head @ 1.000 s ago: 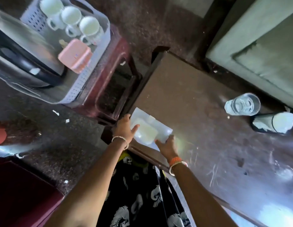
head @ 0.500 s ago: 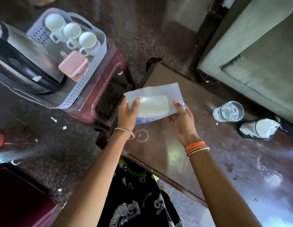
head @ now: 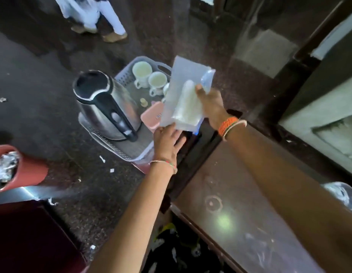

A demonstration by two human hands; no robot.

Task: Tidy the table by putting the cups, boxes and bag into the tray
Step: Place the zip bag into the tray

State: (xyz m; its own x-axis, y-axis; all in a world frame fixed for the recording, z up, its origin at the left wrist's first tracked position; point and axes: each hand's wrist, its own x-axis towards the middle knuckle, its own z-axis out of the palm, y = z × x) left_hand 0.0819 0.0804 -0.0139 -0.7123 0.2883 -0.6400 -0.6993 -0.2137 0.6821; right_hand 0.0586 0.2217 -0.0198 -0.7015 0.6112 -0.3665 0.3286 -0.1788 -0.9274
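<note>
Bag point(head: 186, 99) gripped by right hand point(head: 212, 106), left fingers point(head: 167, 131) touching.

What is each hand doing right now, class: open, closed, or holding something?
Left hand: open, fingers spread, touching the bag's lower edge.
Right hand: closed on the bag, holding it.

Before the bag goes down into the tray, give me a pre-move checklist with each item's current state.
1. Right hand grips the clear plastic bag: ok.
2. Left hand supports the bag's lower edge: ok, fingers straight.
3. Bag is over the tray: ok.
4. Free spot in the tray: cannot tell; the kettle, white cups and pink box fill much of it.
5. Bag sealed: cannot tell.
</note>
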